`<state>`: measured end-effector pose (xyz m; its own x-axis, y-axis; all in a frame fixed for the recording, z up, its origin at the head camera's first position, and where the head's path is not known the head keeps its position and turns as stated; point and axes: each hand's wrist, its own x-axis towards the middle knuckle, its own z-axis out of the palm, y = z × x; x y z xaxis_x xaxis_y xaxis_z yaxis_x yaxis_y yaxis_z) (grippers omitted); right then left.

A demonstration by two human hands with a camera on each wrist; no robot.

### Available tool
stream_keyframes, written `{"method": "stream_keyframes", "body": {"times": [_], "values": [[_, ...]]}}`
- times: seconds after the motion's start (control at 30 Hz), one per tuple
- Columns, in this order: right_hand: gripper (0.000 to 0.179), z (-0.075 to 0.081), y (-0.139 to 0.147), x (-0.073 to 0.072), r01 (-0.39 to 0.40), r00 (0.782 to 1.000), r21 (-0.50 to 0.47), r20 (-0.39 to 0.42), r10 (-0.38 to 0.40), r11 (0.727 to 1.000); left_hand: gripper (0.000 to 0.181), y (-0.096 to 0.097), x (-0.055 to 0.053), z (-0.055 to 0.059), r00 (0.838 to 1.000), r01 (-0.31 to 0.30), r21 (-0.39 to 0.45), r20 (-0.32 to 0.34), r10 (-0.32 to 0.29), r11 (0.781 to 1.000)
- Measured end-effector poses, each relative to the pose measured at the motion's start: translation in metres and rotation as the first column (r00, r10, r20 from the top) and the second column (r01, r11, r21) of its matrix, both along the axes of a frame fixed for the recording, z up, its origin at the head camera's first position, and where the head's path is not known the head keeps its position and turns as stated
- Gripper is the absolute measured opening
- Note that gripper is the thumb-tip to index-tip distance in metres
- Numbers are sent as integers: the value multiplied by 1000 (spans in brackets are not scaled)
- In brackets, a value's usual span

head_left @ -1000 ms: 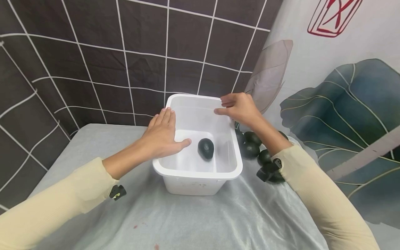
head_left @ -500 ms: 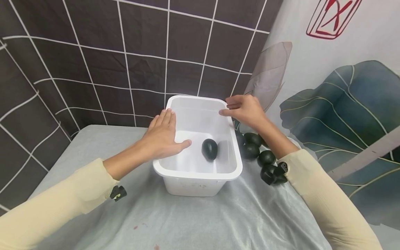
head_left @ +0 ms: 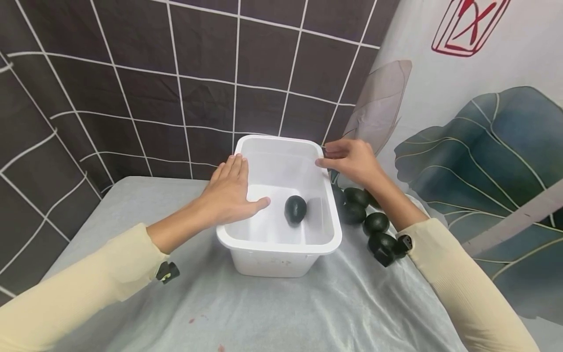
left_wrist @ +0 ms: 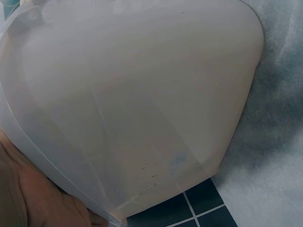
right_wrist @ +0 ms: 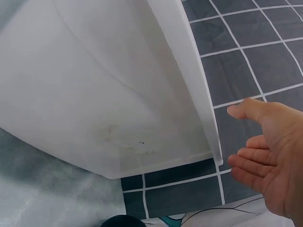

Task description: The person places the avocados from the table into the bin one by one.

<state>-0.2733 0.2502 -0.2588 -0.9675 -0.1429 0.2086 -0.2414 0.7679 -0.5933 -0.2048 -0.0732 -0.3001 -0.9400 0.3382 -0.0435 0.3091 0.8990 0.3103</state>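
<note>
— In the head view?
— The left rim of the white tub (head_left: 281,248) is covered by the left hand (head_left: 226,198), fingers straight; steady pressure would be advised. Mid-frame inside, an avocado (head_left: 295,210) is seen, its long axis running up-down (narrow end unclear).
— Left wrist?
— Fingers are mostly hidden.
— Right wrist?
— Nothing is gripped by the right hand (right_wrist: 277,153), fingers loosely bent, beside the rim.

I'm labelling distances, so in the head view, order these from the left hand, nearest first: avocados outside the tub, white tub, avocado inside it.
1. White tub: left hand at its left rim.
2. Avocado inside: on the tub's floor.
3. Outside avocados: on the grey cloth, past the tub's right side.
</note>
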Motion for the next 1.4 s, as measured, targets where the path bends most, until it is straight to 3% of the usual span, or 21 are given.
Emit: {"method": "stream_keyframes", "body": {"times": [0.27,0.8,1.4], "values": [[61,-5,10,8,-8,1000,13,4,8,1000,118,0,0,-1,1000,3,-1,-2,-3,1000],[59,-18,31,20,-25,1000,-54,16,26,998,118,0,-2,-1,1000,-1,1,0,1,1000],[62,-42,52,39,-15,997,-17,73,16,1000,116,0,-1,-1,1000,4,9,-9,-4,1000]]}}
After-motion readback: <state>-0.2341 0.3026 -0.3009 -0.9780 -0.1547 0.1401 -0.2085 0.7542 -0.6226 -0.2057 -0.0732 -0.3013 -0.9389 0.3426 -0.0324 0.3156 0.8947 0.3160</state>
